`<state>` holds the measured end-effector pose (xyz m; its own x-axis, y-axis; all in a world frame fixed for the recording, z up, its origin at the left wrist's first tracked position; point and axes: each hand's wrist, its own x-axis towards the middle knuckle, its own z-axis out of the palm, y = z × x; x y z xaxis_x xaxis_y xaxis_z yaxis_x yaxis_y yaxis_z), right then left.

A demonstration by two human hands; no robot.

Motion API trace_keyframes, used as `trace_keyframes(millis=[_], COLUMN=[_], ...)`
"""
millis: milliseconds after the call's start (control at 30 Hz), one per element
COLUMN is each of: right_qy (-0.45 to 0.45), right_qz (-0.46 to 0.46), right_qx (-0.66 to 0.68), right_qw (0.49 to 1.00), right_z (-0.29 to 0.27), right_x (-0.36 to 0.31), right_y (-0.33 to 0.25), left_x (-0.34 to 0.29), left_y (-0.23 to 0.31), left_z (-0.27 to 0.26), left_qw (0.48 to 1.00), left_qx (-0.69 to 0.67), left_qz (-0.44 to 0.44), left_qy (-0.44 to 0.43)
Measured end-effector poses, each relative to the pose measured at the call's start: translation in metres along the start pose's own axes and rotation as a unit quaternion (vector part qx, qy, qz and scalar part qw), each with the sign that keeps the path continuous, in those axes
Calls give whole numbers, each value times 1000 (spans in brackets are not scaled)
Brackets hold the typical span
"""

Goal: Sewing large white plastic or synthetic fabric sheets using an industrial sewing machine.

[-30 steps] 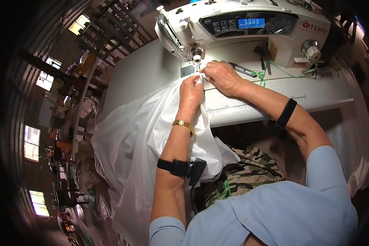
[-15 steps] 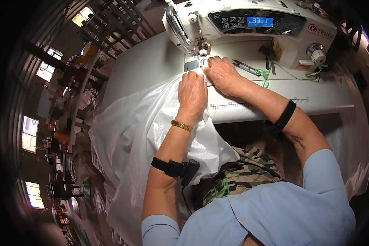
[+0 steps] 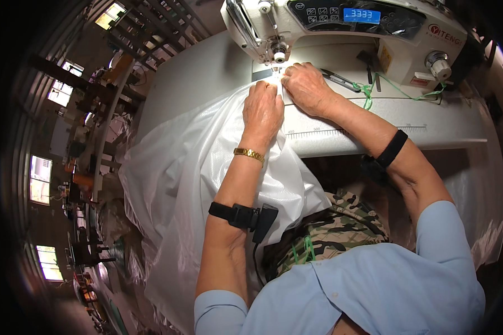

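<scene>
A large sheet of thin white fabric (image 3: 195, 151) spreads from the sewing machine's needle area over the table edge and down toward my lap. Just in front of the lit presser foot (image 3: 277, 69), my left hand (image 3: 262, 111) has its fingers closed on the fabric's edge. Close beside it on the right, my right hand (image 3: 306, 88) pinches the same edge with curled fingers. The white sewing machine (image 3: 341, 47) arches above both hands, its blue display lit. My fingertips partly hide the fabric at the foot.
Thread snips (image 3: 341, 80) lie right of my right hand, with a green cord (image 3: 369, 92) tied to them and running to the machine. A dark small tool (image 3: 368, 62) rests behind. A ruler scale (image 3: 318, 133) lines the table's front edge. Shelving and clutter stand at the left.
The machine and both hands sit slightly higher in the picture. Both hands keep their hold on the fabric by the presser foot, with little other visible change.
</scene>
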<state>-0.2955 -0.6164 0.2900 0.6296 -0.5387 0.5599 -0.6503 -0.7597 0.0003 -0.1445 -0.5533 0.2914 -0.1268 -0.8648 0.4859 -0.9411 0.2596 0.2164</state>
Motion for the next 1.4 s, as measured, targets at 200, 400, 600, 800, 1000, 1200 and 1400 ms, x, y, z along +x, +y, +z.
trace_keyframes(millis=[200,400,600,800,1000,1200,1400], right_qy=[-16,-31,-11,-35,-132,-168,-154], right_qz=[12,47,38,3,216,284,188], right_qx=[14,38,111,255,538,643,578], right_qw=[1000,998,993,966,804,691,779], right_z=[3,4,-6,-54,-84,-54,-62], right_x=[1,-2,-23,-73,-162,-210,-239], right_y=[0,-2,-9,-50,-106,-126,-121], left_x=[5,7,2,-12,-112,-203,-251], left_y=[-5,-7,-7,-7,65,93,73], left_z=[3,5,10,-8,-82,-99,-84], left_qw=[1000,1000,1000,958,948,992,978], left_qx=[-8,-6,-13,-270,-313,-114,-152], left_qz=[15,18,-1,-100,-53,7,-88], left_qy=[19,22,25,-10,32,-62,-115])
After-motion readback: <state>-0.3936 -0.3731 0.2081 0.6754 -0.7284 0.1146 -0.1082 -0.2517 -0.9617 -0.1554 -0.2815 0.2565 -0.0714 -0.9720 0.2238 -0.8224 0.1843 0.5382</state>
